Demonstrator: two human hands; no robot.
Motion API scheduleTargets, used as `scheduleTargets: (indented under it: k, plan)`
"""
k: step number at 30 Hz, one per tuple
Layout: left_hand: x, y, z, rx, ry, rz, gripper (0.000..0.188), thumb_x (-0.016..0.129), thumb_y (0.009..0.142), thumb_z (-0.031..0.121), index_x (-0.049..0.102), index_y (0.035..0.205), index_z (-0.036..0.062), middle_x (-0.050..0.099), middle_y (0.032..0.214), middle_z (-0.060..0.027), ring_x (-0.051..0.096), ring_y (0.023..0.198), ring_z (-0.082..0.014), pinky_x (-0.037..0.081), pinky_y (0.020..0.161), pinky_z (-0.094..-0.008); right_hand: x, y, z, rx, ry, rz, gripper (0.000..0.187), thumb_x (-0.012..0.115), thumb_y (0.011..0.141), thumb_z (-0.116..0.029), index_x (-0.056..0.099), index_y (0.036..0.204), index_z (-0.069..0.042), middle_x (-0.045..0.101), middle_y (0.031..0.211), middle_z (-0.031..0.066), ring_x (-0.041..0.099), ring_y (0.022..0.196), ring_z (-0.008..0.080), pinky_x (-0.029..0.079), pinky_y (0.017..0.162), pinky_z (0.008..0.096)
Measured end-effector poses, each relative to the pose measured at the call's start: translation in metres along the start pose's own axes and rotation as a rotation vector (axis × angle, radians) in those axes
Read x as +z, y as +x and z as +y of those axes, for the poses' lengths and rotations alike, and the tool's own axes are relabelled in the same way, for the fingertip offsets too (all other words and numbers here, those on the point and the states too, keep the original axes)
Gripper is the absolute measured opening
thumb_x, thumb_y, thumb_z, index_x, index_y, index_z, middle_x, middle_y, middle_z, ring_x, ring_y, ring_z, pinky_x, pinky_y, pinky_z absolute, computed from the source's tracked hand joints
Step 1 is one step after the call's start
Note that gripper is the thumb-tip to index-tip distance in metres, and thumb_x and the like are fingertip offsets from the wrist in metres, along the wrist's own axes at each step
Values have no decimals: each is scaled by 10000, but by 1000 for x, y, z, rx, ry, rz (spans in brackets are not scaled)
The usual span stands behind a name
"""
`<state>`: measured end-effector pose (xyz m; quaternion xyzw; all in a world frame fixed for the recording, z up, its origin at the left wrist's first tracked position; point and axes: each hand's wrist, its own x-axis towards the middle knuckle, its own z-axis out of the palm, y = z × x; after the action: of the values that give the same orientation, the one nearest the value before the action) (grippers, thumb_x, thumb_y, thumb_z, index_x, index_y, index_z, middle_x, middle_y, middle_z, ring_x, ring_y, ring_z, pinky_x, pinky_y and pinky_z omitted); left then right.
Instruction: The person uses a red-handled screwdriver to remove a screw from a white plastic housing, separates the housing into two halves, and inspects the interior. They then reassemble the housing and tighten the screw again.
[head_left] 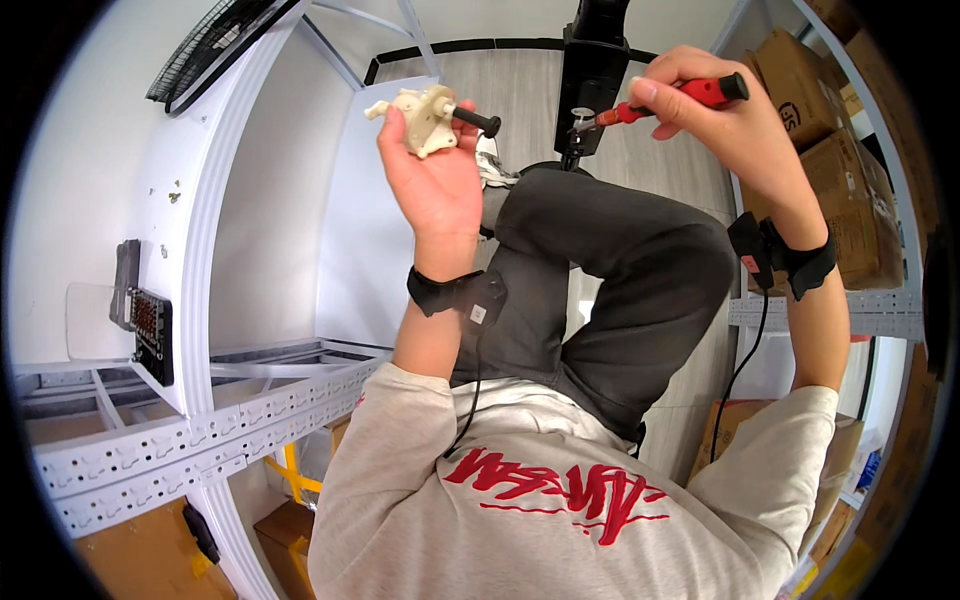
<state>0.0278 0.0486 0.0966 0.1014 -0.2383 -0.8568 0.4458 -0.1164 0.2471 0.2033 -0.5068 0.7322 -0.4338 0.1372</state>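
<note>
My left hand [440,180] is closed around a cream plastic mechanical part [415,115] with a round disc and several lugs. A short black rod with a wider end [478,121] sticks out of its right side. My right hand [690,100] grips a screwdriver [655,106] with a red and black handle, its tip pointing left. That tip reaches the front of a black upright column [590,80], beside a small pale round piece and some metal. Whether the tip touches them I cannot tell. Each of my wrists wears a black strap with a small cabled box.
At left, a white shelf [185,240] bears a black fan grille [215,45], loose screws [174,190] and a bit case [152,325] with its clear lid raised. Cardboard boxes [845,190] fill the rack at right. My bent leg [640,215] lies below the column.
</note>
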Motion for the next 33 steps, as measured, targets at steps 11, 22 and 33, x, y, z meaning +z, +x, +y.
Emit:
scheduleTargets:
  k: [11, 22, 33]
  plan:
    - [-8, -19, 20, -66, 5, -103, 419, 546, 922, 390, 521, 1159, 46, 599, 1067, -147, 576, 932, -275, 446, 773, -336, 38, -72, 36, 81, 451, 26, 150, 680, 886, -134, 689, 936, 6, 651, 886, 42, 645, 795, 127, 537, 717, 255]
    - [-79, -13, -61, -569, 51, -323, 462, 554, 961, 346, 463, 1269, 14, 516, 1297, -204, 494, 1219, -406, 436, 987, -418, 162, -105, 133, 637, 948, -554, 180, 743, 817, -54, 601, 913, 1, 662, 954, 89, 675, 861, 159, 572, 773, 272]
    - [-88, 6, -92, -714, -163, -232, 349, 567, 924, 122, 461, 1231, -6, 530, 1265, -222, 524, 1178, -362, 434, 1030, -440, 163, -145, 120, 144, 237, -467, 269, 800, 718, -132, 655, 938, -83, 555, 838, 47, 586, 775, 194, 481, 692, 319]
